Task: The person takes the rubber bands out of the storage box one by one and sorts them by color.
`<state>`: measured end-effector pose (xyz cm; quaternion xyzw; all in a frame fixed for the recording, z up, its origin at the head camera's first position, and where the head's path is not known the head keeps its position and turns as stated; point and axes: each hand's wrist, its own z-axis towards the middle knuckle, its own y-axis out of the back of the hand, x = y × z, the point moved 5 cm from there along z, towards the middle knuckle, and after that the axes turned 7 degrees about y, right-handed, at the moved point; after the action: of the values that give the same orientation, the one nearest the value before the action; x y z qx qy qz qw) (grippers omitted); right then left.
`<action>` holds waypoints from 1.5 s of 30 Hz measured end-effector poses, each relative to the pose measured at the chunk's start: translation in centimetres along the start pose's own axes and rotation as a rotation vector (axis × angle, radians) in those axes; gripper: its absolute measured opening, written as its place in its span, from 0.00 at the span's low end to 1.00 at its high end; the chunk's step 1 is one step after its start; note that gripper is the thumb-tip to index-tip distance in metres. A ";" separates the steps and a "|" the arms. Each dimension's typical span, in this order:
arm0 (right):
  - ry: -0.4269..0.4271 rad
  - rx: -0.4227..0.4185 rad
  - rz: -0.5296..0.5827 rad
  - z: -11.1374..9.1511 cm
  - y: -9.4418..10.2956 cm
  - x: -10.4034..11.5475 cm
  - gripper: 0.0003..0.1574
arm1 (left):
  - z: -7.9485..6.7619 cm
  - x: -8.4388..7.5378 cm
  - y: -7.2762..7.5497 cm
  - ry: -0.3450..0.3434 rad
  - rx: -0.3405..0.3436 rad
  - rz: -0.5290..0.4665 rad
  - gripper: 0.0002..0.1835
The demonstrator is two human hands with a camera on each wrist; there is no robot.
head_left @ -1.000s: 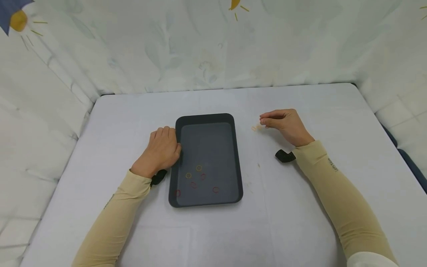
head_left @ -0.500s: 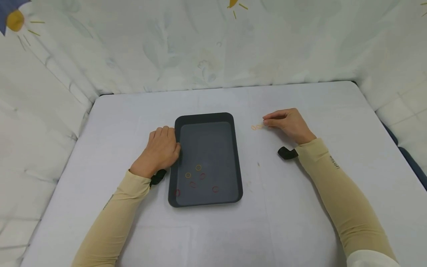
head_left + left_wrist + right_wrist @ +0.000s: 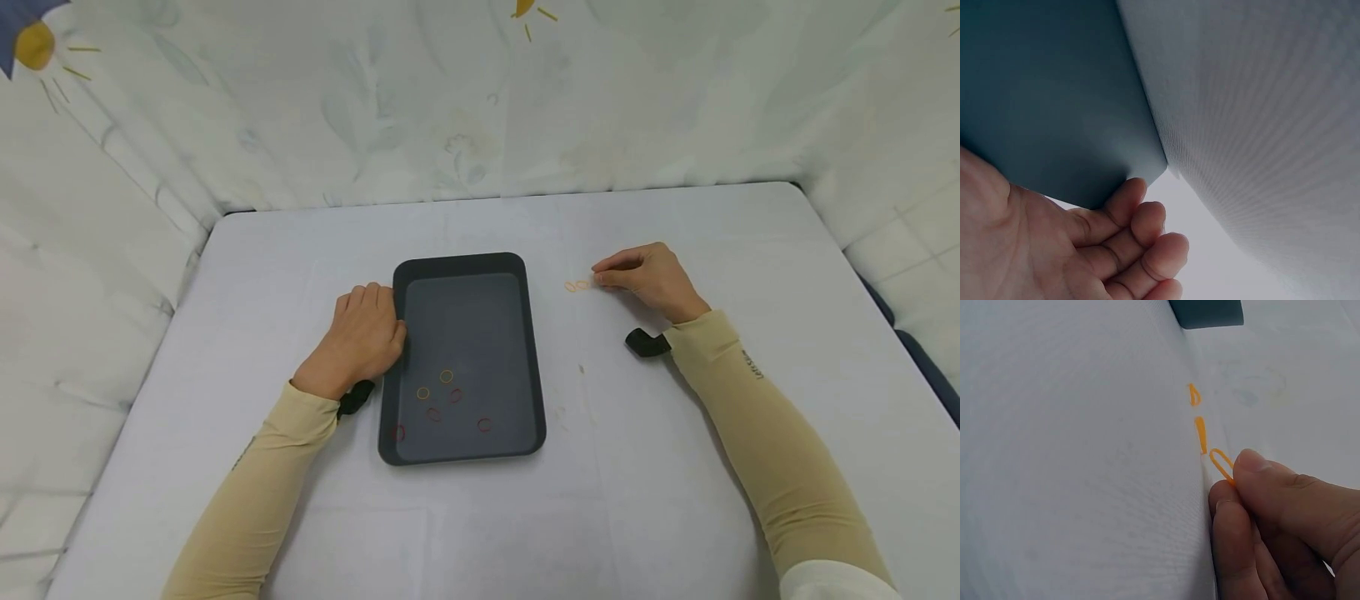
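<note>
A dark grey tray (image 3: 468, 325) lies on the table, and my left hand (image 3: 363, 333) grips its left side, with the thumb at the rim. From the left wrist, curled fingers (image 3: 1125, 199) touch the tray's outer wall (image 3: 1054, 100). To the right of the tray, my right hand (image 3: 648, 279) is low over the cloth. Its thumb and fingers pinch an orange rubber band (image 3: 1221, 464), whose loop sticks out in front. Two more orange rubber bands, a nearer one (image 3: 1201, 434) and a farther one (image 3: 1194, 395), lie in line ahead of the fingertips.
Several red and yellow rubber bands, such as a yellow rubber band (image 3: 447, 377) and a red rubber band (image 3: 484, 425), lie in the tray's near half. White cloth covers the table (image 3: 517, 533). Patterned curtains (image 3: 480, 100) hang behind it.
My right hand has shifted slightly right, its fingertips lower at the orange rubber bands, and it pinches one. The left hand and the tray have stayed in place.
</note>
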<state>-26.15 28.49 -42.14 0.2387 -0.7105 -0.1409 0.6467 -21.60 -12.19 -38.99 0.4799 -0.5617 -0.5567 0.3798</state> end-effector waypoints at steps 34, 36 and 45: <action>0.048 -0.003 -0.200 0.6 0.0 0.3 0.19 | 0.4 0.1 -0.4 0.020 0.009 -0.006 0.14; 0.055 -0.005 -0.214 0.4 0.4 0.2 0.19 | 0.6 -0.2 -0.5 0.016 0.011 -0.003 0.14; 0.062 -0.077 -0.164 -1.5 3.7 1.1 0.26 | 1.3 -1.3 -0.7 0.007 0.014 -0.001 0.15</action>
<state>-25.26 31.18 -39.16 0.2753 -0.6623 -0.2130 0.6634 -22.43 -10.53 -39.66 0.4847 -0.5642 -0.5512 0.3781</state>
